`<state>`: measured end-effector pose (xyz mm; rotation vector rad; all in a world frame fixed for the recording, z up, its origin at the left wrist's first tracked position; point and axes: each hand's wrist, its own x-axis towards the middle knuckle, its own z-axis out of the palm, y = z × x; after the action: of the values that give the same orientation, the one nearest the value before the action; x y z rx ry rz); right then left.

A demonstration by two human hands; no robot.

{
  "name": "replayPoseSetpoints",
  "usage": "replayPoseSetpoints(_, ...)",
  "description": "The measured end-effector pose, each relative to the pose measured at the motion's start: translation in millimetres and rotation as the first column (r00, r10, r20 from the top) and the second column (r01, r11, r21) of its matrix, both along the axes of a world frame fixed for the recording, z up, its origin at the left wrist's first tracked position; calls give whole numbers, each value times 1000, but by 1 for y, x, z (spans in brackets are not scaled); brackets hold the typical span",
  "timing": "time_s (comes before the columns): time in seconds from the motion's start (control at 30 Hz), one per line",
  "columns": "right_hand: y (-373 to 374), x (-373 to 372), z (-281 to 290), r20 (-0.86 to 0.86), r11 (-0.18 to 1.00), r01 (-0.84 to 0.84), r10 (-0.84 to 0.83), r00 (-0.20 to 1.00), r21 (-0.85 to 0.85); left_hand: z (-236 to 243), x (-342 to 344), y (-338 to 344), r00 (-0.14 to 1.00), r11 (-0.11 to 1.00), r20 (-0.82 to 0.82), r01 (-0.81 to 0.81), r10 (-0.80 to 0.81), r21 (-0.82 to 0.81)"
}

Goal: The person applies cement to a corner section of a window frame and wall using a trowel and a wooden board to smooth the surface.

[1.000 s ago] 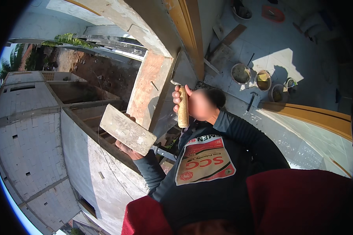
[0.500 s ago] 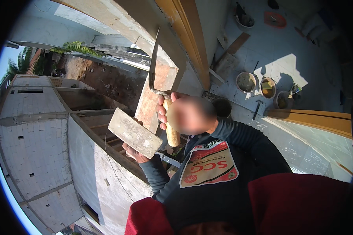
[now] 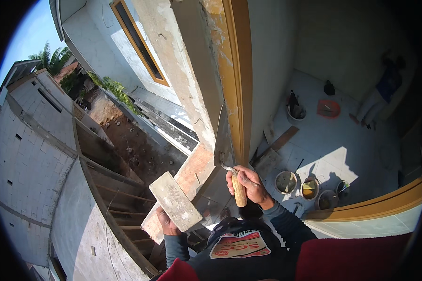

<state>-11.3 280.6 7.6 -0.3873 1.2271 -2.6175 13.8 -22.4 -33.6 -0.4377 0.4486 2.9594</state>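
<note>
My left hand [image 3: 168,222] grips a pale, mortar-stained rectangular mortar board [image 3: 176,201] from beneath, tilted over the ledge; its underside is hidden. My right hand [image 3: 249,185] is wrapped round the wooden handle of a trowel [image 3: 239,189]. The trowel's long metal blade points away from me, up along the grey plastered wall edge [image 3: 199,56] beside the yellow-brown wooden frame [image 3: 239,79]. I cannot tell whether the blade touches the plaster. Below it runs a rough reddish ledge [image 3: 194,164] with a nail sticking up.
Inside, at right, several buckets [image 3: 286,181] stand on the tiled floor, with planks [image 3: 284,138] and an orange basin [image 3: 335,109] farther off. Another person [image 3: 388,86] is at the far right. At left, the ledge drops to a dirt yard [image 3: 136,145] beside a block wall [image 3: 33,173].
My view has swung up, showing more of the wall and the room. My hands sit lower in the picture and farther apart, the trowel and board still held. The trowel blade has shifted toward the wooden frame.
</note>
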Motion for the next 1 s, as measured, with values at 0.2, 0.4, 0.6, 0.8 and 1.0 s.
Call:
replayPoseSetpoints(0.2, 31, -35, 89, -265, 937, 230, -160, 951, 261, -10, -14, 16, 995, 997, -67, 70, -68, 22)
replayPoseSetpoints(0.4, 32, -71, 124, -313, 951, 224, -151, 938, 214, -12, -6, 12, 995, 998, -103, 17, -12, 53)
replayPoseSetpoints(0.6, 29, -89, 128, -298, 952, 220, -152, 942, 211, -29, -5, -2, 992, 999, -118, -28, 32, 37)
replayPoseSetpoints(0.8, 26, -65, 127, -368, 946, 160, -47, 929, 282, -29, -9, -12, 993, 999, -116, 27, -24, 29)
replayPoseSetpoints(1.0, 39, -76, 141, -329, 954, 246, -180, 927, 172, -16, -12, -3, 990, 996, -137, 50, -40, 68)
